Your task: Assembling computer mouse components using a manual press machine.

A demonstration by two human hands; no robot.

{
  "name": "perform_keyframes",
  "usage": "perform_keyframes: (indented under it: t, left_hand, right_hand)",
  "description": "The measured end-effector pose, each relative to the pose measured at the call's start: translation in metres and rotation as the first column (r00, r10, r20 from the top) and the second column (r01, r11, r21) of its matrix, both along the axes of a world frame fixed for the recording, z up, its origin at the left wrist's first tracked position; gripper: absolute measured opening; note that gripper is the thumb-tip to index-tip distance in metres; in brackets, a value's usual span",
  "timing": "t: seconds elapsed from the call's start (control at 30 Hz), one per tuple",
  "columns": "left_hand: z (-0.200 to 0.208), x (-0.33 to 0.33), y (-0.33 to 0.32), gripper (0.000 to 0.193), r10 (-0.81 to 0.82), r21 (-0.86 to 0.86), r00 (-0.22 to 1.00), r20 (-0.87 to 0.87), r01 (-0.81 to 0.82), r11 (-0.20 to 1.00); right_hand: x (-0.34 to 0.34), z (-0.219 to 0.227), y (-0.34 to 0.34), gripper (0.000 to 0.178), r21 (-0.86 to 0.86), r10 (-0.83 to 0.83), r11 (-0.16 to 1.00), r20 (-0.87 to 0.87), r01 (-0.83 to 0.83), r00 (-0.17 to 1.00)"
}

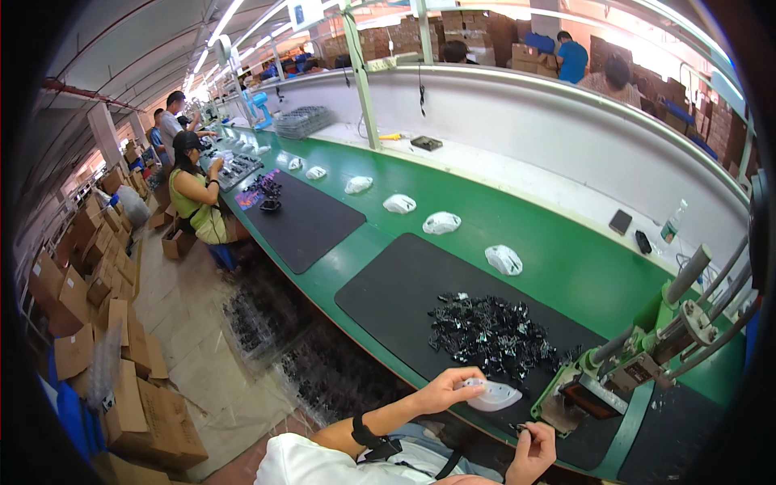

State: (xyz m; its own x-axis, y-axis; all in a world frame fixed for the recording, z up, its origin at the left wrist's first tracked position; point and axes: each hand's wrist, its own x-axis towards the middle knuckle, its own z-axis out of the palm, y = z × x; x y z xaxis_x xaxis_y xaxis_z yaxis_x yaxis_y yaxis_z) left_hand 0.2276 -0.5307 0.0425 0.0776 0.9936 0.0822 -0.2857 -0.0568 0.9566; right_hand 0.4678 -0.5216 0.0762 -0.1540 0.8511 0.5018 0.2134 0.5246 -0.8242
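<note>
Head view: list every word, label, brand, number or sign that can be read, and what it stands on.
Nothing is clear enough to quote.
Metal plate on the green press: too small.
Cardboard box, lower left: marks blurred.
Bottle label: too small.
Hanging sign, top: unreadable.
White shell in the left hand: no readable text.

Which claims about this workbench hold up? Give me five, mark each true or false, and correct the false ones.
1. The left hand holds a white shell. True.
2. The right hand is empty. False: it pinches a small dark part.
3. The pile of small black parts lies on a dark mat. True.
4. The green-framed press stands left of that pile in the picture. False: it stands to the right.
5. A row of white pieces runs along the green benchtop. True.
</note>
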Motion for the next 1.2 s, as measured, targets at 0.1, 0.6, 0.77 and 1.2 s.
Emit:
perform_keyframes:
  t: [0.1, 0.6, 0.77, 1.2]
  left_hand:
    - [0.007, 0.007, 0.002, 0.023, 0.06, 0.016, 0.998, -0.027, -0.06, 0.998]
    - [-0.019, 0.011, -0.003, 0.025, -0.027, -0.028, 0.999, 0.037, 0.028, 0.999]
    - [-0.006, 0.018, 0.002, 0.025, -0.106, -0.037, 0.98, -0.167, 0.101, 0.994]
    - [0.016, 0.022, 0.03, 0.032, -0.052, 0.01, 0.953, -0.299, 0.058, 0.998]
  right_hand:
    - [0.001, -0.013, -0.004, 0.016, -0.212, -0.036, 0.977, -0.108, 0.013, 0.993]
    - [-0.006, -0.007, 0.01, 0.016, -0.259, -0.022, 0.964, -0.271, -0.051, 0.962]
    - [-0.013, 0.019, 0.008, 0.018, -0.341, 0.045, 0.928, -0.3, -0.152, 0.953]
    - [-0.002, -0.011, 0.027, 0.021, -0.363, 0.175, 0.9, -0.207, -0.242, 0.963]
